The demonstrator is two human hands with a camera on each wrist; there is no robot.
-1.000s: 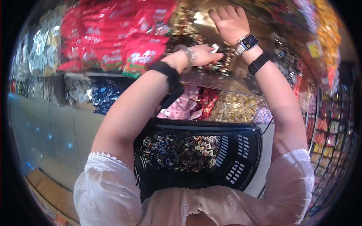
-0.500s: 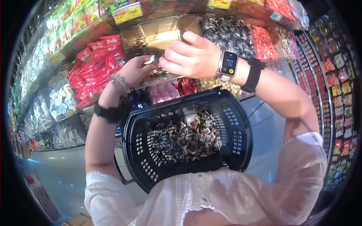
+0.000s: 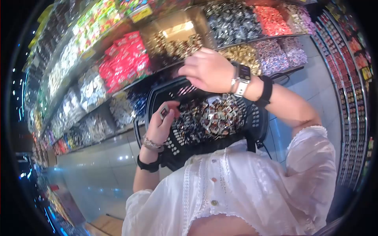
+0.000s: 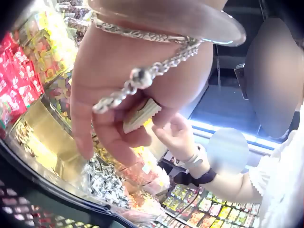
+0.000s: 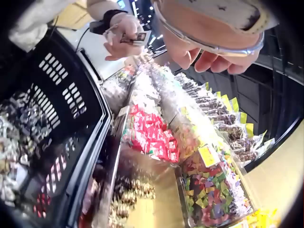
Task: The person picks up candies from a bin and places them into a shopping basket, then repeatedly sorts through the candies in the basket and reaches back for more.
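1. Left hand (image 3: 161, 126) pinches 1 wrapped sweet (image 3: 164, 112) over the left edge of the basket (image 5: 88, 126).
2. Right hand (image 3: 210, 71), fingers loosely bent, holds nothing visible above the far edge.

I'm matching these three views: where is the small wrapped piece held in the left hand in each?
Head: wrapped piece at mid-height, slightly left of centre.
Left wrist: wrapped piece, near the centre.
Right wrist: wrapped piece, high, just left of centre.
Shared landmark: the red bags.
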